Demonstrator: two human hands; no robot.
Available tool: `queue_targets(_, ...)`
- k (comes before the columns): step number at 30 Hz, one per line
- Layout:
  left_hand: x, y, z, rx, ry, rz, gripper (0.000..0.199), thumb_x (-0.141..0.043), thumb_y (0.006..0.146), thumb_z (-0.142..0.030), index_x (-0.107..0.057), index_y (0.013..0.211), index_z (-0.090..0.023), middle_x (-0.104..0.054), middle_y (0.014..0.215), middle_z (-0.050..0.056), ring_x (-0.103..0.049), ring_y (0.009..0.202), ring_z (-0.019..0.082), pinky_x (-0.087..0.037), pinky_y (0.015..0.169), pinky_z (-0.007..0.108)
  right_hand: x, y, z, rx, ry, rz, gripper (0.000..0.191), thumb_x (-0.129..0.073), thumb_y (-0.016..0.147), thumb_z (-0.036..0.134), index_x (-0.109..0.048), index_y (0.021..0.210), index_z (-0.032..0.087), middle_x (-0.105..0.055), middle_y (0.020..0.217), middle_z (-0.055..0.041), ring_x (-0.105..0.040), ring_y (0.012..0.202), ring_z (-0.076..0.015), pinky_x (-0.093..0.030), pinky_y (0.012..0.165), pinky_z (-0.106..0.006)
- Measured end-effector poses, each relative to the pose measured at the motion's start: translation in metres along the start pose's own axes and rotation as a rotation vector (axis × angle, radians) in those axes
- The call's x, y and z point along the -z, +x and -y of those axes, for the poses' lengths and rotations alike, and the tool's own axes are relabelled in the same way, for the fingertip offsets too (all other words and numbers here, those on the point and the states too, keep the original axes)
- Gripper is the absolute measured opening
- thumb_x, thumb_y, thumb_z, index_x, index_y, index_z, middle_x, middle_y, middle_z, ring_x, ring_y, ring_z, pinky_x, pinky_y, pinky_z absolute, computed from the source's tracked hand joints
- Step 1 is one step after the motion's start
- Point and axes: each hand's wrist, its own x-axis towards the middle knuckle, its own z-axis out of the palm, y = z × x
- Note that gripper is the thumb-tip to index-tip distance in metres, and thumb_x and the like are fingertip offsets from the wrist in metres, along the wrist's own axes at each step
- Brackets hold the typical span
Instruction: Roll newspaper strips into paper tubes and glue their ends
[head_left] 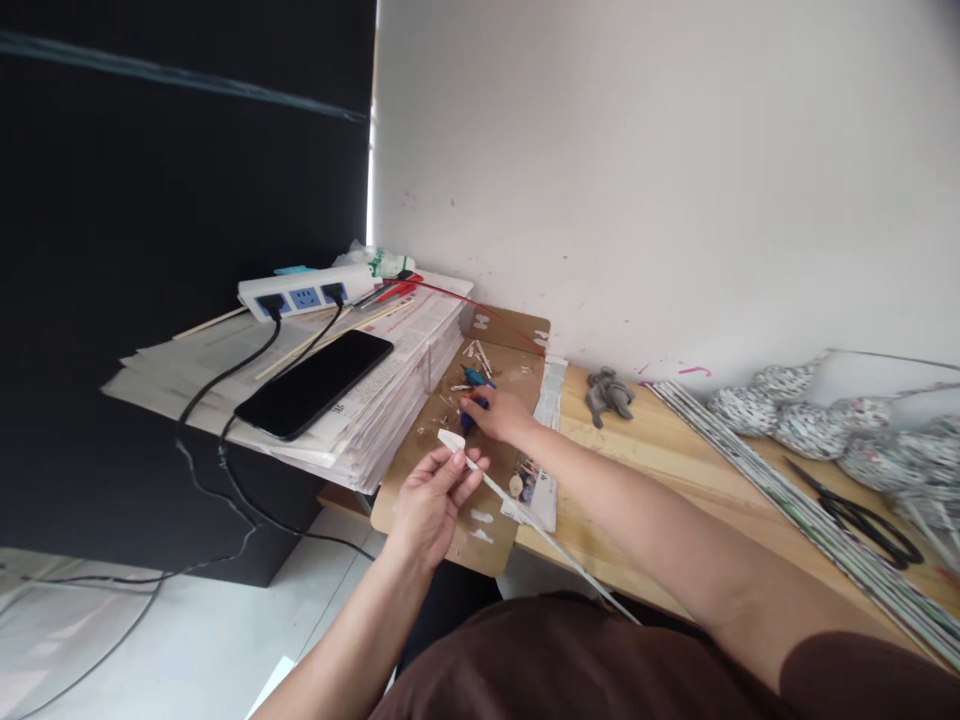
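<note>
My left hand [435, 500] pinches a thin white rolled-paper stick [540, 530] near its flattened, wider white tip [451, 440]. The stick slants down to the right across my lap. Just beyond it, my right hand [499, 412] is closed around a blue glue gun [468, 420] with a teal part pointing to the back; my fingers hide much of its body. The gun is over a brown board [420, 480] dotted with dried white glue and paper scraps [477, 355]. A printed paper piece [536, 490] lies on the board's right edge.
At left, a tall newspaper stack [405, 400] carries a black phone [315, 382] and a power strip [307, 292] with hanging cords. On the wooden table [637, 460] are a grey lump [609, 397], long paper sticks [780, 490], black scissors [862, 520] and woven paper balls [814, 430].
</note>
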Motion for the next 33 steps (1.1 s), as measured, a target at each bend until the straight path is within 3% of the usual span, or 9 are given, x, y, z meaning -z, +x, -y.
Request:
queue_targets(3, 0.007, 0.003, -0.001, 0.006, 0.000, -0.023, 0.008, -0.059, 0.083, -0.005, -0.059, 0.087, -0.011, -0.072, 0.088, 0.012, -0.071, 0.085, 0.021, -0.059, 0.075, 0.026, -0.004, 0.001, 0.002, -0.050, 0.052, -0.112, 0.030, -0.056, 0.081, 0.050, -0.065, 0.086, 0.022, -0.068, 0.081, -0.0056, -0.064, 0.082, -0.0238, -0.046, 0.072, -0.032)
queue_targets(7, 0.011, 0.006, -0.004, 0.024, -0.008, -0.040, 0.006, -0.058, 0.084, -0.006, -0.059, 0.088, -0.011, -0.072, 0.088, 0.012, -0.072, 0.084, 0.022, -0.059, 0.074, 0.027, 0.000, 0.000, -0.005, -0.137, 0.295, -0.164, 0.008, -0.059, 0.077, 0.027, -0.059, 0.083, 0.021, -0.063, 0.069, -0.0002, -0.064, 0.063, -0.0172, -0.049, 0.059, -0.027)
queue_targets(11, 0.009, 0.008, -0.003, 0.036, -0.002, -0.021, 0.004, -0.059, 0.085, -0.009, -0.059, 0.088, -0.010, -0.072, 0.089, 0.013, -0.072, 0.084, 0.022, -0.060, 0.073, 0.026, 0.005, -0.003, -0.010, -0.261, 0.574, -0.159, 0.016, -0.056, 0.079, 0.016, -0.051, 0.093, 0.021, -0.065, 0.078, 0.0005, -0.066, 0.061, -0.0113, -0.051, 0.053, -0.020)
queue_targets(14, 0.009, 0.010, 0.000, 0.036, 0.013, 0.013, 0.005, -0.060, 0.083, -0.009, -0.059, 0.088, -0.010, -0.072, 0.089, 0.013, -0.072, 0.083, 0.022, -0.059, 0.073, 0.026, 0.002, -0.004, -0.011, -0.321, 0.585, -0.069, 0.011, -0.058, 0.083, 0.028, -0.053, 0.086, 0.018, -0.066, 0.070, -0.0029, -0.066, 0.055, -0.0136, -0.052, 0.049, -0.022)
queue_targets(18, 0.010, 0.010, 0.002, 0.037, 0.026, 0.031, 0.004, -0.061, 0.083, -0.009, -0.060, 0.086, -0.011, -0.072, 0.088, 0.013, -0.072, 0.084, 0.022, -0.060, 0.072, 0.026, -0.004, 0.004, -0.007, -0.381, 0.461, 0.073, 0.044, -0.063, 0.074, 0.058, -0.057, 0.065, 0.016, -0.060, 0.049, -0.0071, -0.060, 0.039, -0.0200, -0.046, 0.035, -0.028)
queue_targets(20, 0.010, 0.010, 0.002, 0.032, 0.030, 0.025, 0.003, -0.061, 0.083, -0.009, -0.060, 0.085, -0.011, -0.072, 0.088, 0.013, -0.072, 0.084, 0.022, -0.060, 0.072, 0.026, -0.006, 0.012, -0.005, -0.398, 0.333, 0.088, 0.047, -0.070, 0.064, 0.062, -0.058, 0.060, 0.017, -0.057, 0.045, -0.0071, -0.059, 0.040, -0.0218, -0.043, 0.034, -0.028)
queue_targets(23, 0.011, 0.009, 0.001, 0.028, 0.033, 0.019, 0.003, -0.061, 0.083, -0.009, -0.061, 0.085, -0.011, -0.072, 0.087, 0.013, -0.072, 0.083, 0.022, -0.060, 0.072, 0.027, -0.006, 0.021, -0.004, -0.474, 0.408, 0.057, 0.036, -0.082, 0.056, 0.044, -0.058, 0.059, 0.017, -0.054, 0.043, -0.0044, -0.061, 0.044, -0.0228, -0.041, 0.034, -0.025)
queue_targets(26, 0.011, 0.009, 0.001, 0.031, 0.033, 0.013, 0.004, -0.062, 0.082, -0.008, -0.062, 0.085, -0.010, -0.072, 0.088, 0.013, -0.072, 0.083, 0.022, -0.060, 0.072, 0.027, 0.000, 0.018, -0.004, -0.531, 0.658, 0.037, 0.022, -0.076, 0.064, 0.027, -0.057, 0.066, 0.016, -0.054, 0.046, -0.0014, -0.060, 0.046, -0.0186, -0.043, 0.036, -0.023)
queue_targets(33, 0.005, 0.005, -0.005, 0.032, 0.028, 0.033, 0.009, -0.066, 0.078, -0.007, -0.065, 0.087, -0.008, -0.071, 0.093, 0.013, -0.072, 0.083, 0.022, -0.060, 0.071, 0.025, 0.035, -0.035, -0.002, -0.362, 0.973, 0.023, 0.008, -0.058, 0.075, 0.016, -0.050, 0.077, 0.016, -0.060, 0.065, -0.0001, -0.055, 0.046, -0.0090, -0.037, 0.035, -0.017)
